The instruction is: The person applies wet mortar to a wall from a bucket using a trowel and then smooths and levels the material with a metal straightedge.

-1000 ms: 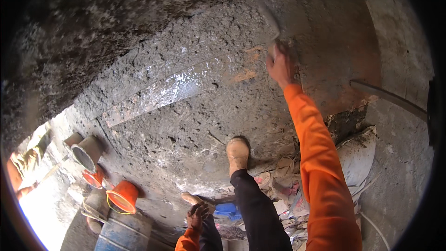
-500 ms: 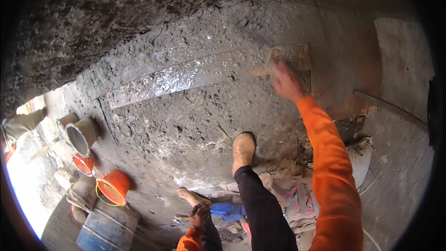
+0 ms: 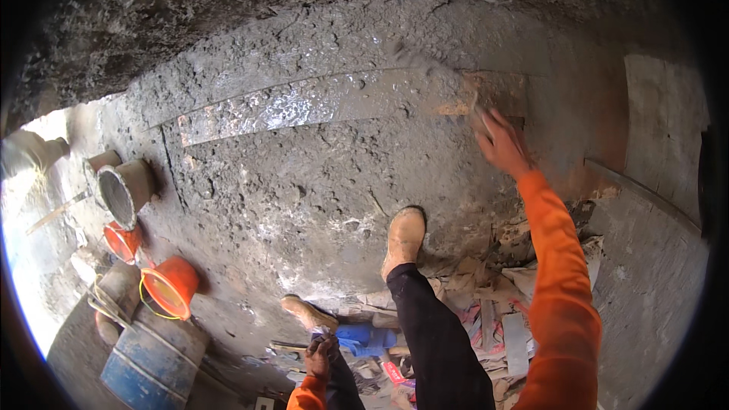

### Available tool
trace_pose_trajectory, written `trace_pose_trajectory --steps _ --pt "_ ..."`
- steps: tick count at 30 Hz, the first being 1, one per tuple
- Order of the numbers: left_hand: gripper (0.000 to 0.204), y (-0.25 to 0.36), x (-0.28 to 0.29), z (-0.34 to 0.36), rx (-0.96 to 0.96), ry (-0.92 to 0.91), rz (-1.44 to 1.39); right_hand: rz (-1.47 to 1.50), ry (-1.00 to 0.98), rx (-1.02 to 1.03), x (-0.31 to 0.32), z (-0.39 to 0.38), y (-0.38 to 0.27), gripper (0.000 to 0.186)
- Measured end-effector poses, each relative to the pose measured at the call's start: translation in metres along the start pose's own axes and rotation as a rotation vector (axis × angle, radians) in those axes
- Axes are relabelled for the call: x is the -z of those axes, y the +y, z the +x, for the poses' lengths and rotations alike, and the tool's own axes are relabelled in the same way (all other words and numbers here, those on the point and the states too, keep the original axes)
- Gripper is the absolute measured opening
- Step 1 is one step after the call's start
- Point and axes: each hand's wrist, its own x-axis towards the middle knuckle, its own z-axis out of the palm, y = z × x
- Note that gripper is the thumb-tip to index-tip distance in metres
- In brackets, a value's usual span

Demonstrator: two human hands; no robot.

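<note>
My right hand (image 3: 503, 143) is closed around a thin, flat-edged tool (image 3: 476, 99), too blurred to name surely. It is at the right end of a long flat strip (image 3: 345, 99), wet and shiny with grey slurry, reddish-brown where bare. Rough wet mortar (image 3: 304, 175) lies on both sides of the strip. A grey smear of motion, perhaps loose mortar, shows just beyond the tool. Low in the view, my left hand (image 3: 319, 357) is closed beside my left leg; what its fingers hold, if anything, is hidden.
Left stand a grey tub (image 3: 125, 190), two orange buckets (image 3: 173, 285) (image 3: 121, 241) and a blue-grey drum (image 3: 156, 368). Torn bags and rubble (image 3: 474, 311) lie by my right boot (image 3: 406, 235), with a blue item (image 3: 366, 340) nearby. A curved bar (image 3: 645, 193) lies at right.
My right hand has shifted slightly right and nearer with its tool. The view has turned a little, so the buckets and drum appear farther left. My left hand stays by the leg.
</note>
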Motion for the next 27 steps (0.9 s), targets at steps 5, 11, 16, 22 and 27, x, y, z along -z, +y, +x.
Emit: trace_pose_trajectory --steps 5,11,16,22,27 --pt "0.028 -0.009 -0.006 0.007 0.015 -0.034 0.002 0.060 0.242 -0.248 0.004 0.034 0.010 0.051" --pt "0.033 -0.006 -0.022 0.000 0.000 -0.043 -0.017 0.109 -0.057 0.157 -0.056 0.009 -0.087 0.052" --pt "0.035 0.000 -0.009 -0.011 -0.080 -0.043 -0.044 0.282 -0.137 0.091 -0.075 -0.050 -0.136 0.055" --pt "0.036 -0.017 0.010 0.002 -0.054 -0.076 -0.067 0.150 0.341 -0.268 -0.140 -0.063 -0.098 0.048" --pt "0.037 -0.018 0.034 0.000 -0.046 -0.041 -0.149 0.234 -0.266 0.284 -0.122 -0.105 -0.173 0.045"
